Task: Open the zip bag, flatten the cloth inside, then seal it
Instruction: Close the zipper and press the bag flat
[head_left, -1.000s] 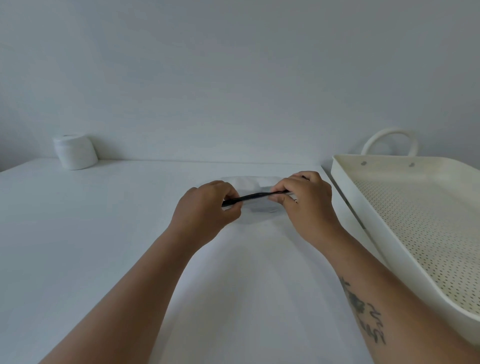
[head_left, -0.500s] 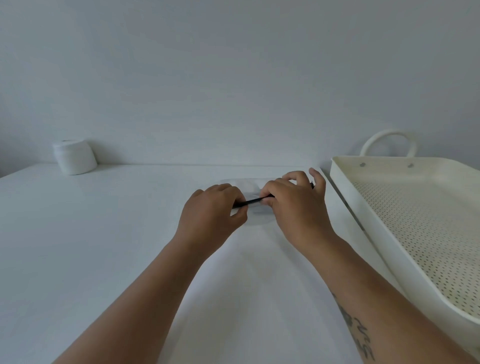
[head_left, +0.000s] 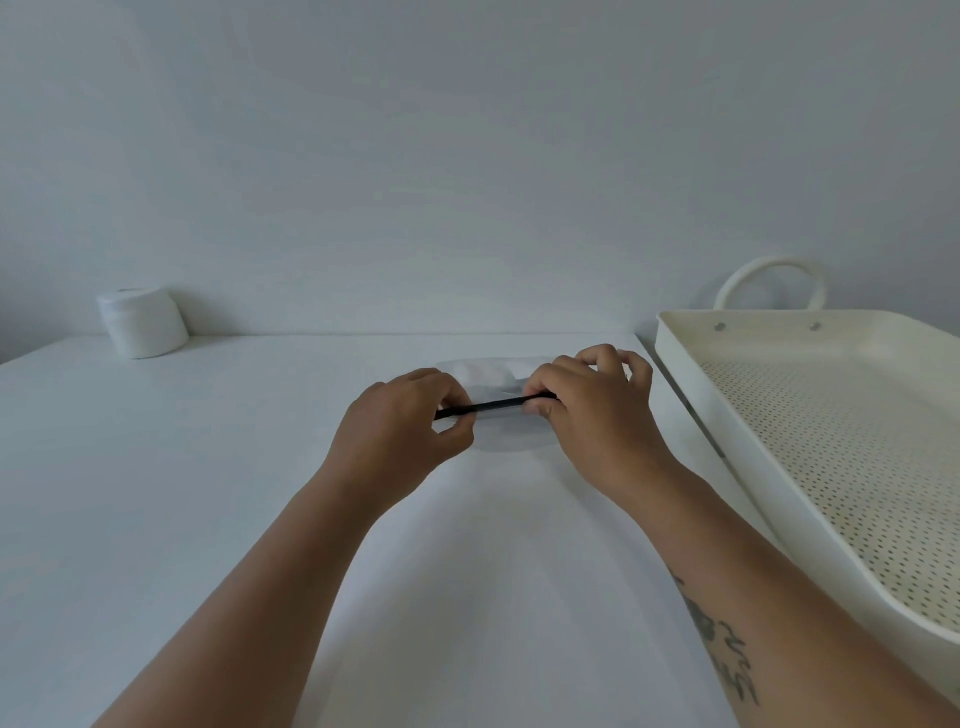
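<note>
A clear zip bag (head_left: 485, 375) with a black zip strip (head_left: 493, 406) lies on the white table, a white cloth showing through it. My left hand (head_left: 402, 423) pinches the strip's left end. My right hand (head_left: 592, 410) pinches the strip further right, thumb and forefinger closed on it, the other fingers curled above. Both hands hide much of the bag. Only a short stretch of the strip shows between them.
A cream perforated tray (head_left: 737, 415) with a loop handle (head_left: 769, 280) stands at the right, close to my right forearm. A white roll (head_left: 141, 322) sits at the back left by the wall. The white table (head_left: 182, 467) stretches to the left and toward me.
My right hand slid left along the black strip toward my left hand, then back a little to the right. The left hand kept its pinch on the left end.
</note>
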